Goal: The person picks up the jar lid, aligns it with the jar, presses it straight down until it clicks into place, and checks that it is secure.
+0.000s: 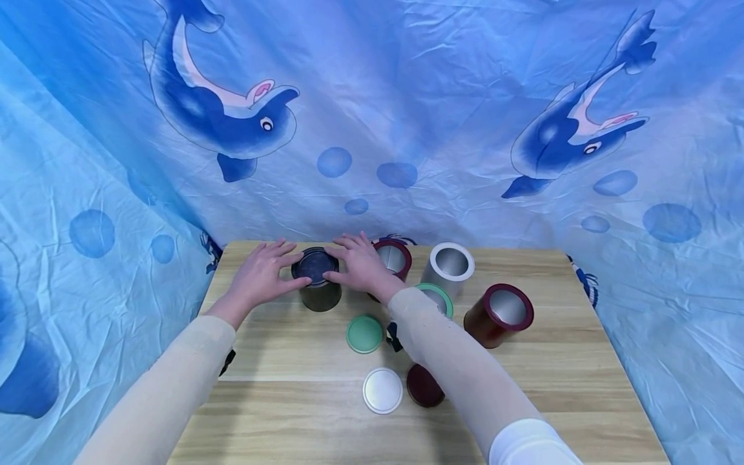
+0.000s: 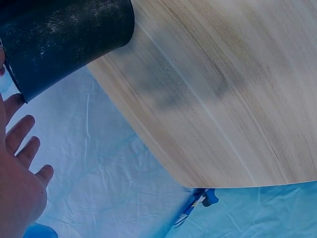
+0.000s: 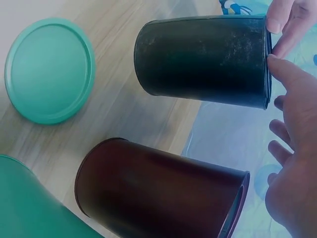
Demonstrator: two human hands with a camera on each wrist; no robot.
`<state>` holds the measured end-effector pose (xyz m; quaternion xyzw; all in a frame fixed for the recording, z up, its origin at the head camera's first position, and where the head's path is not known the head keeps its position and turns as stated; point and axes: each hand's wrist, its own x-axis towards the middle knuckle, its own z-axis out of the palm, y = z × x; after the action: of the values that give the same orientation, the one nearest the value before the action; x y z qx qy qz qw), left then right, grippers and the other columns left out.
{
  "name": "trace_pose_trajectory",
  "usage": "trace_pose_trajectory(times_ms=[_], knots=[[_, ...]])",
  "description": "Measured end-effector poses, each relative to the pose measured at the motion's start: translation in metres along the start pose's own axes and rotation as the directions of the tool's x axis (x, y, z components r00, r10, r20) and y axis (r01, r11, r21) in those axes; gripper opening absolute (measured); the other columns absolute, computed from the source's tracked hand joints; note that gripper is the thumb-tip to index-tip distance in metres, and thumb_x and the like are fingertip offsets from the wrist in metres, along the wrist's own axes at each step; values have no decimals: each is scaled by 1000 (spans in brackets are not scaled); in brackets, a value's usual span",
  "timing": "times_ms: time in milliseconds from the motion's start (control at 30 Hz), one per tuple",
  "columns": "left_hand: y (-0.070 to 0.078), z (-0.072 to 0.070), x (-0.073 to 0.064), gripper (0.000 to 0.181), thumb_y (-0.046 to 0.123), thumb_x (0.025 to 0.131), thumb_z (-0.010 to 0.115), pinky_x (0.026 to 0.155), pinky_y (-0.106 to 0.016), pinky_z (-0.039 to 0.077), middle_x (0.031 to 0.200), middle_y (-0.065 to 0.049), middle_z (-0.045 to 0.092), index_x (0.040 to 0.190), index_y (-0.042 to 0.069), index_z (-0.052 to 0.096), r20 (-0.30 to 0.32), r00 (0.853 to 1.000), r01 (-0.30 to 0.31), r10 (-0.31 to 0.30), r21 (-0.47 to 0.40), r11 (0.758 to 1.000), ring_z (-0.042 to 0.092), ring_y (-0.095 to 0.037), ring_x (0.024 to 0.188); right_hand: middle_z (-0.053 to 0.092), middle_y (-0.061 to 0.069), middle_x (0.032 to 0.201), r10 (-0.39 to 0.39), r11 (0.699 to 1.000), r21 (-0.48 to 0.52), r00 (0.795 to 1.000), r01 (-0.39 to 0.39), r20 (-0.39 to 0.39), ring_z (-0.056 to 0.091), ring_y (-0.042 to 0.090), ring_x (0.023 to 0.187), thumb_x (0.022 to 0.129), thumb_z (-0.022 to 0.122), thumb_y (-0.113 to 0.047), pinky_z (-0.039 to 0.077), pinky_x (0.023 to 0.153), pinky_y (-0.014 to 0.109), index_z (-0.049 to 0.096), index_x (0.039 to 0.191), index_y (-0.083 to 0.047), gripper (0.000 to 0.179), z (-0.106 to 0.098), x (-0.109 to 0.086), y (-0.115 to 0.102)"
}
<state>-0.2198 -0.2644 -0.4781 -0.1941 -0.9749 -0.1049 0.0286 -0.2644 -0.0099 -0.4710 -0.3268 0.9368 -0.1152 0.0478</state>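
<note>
A black can (image 1: 321,297) stands upright near the table's back edge, with a black lid (image 1: 316,266) over its mouth. My left hand (image 1: 264,274) is at the lid's left side, thumb and forefinger spread and touching its edge. From the right, my right hand (image 1: 360,265) touches the opposite edge the same way, its other fingers extended off the can. In the right wrist view, thumb and fingertips of both hands meet the rim end of the black can (image 3: 203,59). The left wrist view shows the can (image 2: 69,44) beside the left fingers.
Right of the black can stand open cans: a dark red one (image 1: 392,258), a white one (image 1: 450,271), a green one (image 1: 436,297) partly behind my right sleeve, and a brown-red one (image 1: 496,316). Loose lids lie nearer: green (image 1: 364,334), white (image 1: 382,391), dark brown (image 1: 424,386).
</note>
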Motion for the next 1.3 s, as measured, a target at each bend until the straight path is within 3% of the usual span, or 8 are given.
trace_pose_trajectory(times_ms=[200, 533, 1100, 1300], knots=[[0, -1, 0, 77, 62, 93, 75, 125, -68, 26, 158, -20, 54, 148, 10, 65, 5, 1000, 7, -6, -7, 1000, 40, -45, 153, 46, 5, 167, -19, 1000, -1, 1000, 19, -5, 32, 29, 160, 102, 69, -55, 14, 133, 53, 61, 154, -25, 61, 1, 2, -2], [-1, 1, 2, 78, 62, 92, 76, 125, -68, 28, 159, -20, 53, 150, 11, 64, 18, 1000, 17, -16, -24, 1000, 39, -46, 153, 45, 5, 167, 26, 998, 48, 999, -27, 18, 31, 31, 160, 100, 71, -55, 20, 131, 58, 62, 153, -26, 61, 1, 4, -3], [1, 0, -2, 79, 60, 93, 77, 125, -69, 27, 162, -21, 48, 154, 13, 60, 64, 996, 72, -65, -108, 992, 34, -49, 155, 42, 5, 170, 65, 996, 58, 996, -68, 54, 26, 31, 162, 100, 72, -54, 14, 133, 57, 62, 153, -27, 60, 0, 3, -10], [4, -6, 4, 77, 60, 95, 75, 125, -69, 26, 162, -23, 48, 154, 13, 59, 107, 993, 66, -58, -69, 995, 33, -50, 155, 38, 3, 172, 77, 996, 37, 996, -79, 51, 23, 30, 163, 100, 71, -55, 14, 133, 56, 63, 152, -28, 60, -2, 2, -10]])
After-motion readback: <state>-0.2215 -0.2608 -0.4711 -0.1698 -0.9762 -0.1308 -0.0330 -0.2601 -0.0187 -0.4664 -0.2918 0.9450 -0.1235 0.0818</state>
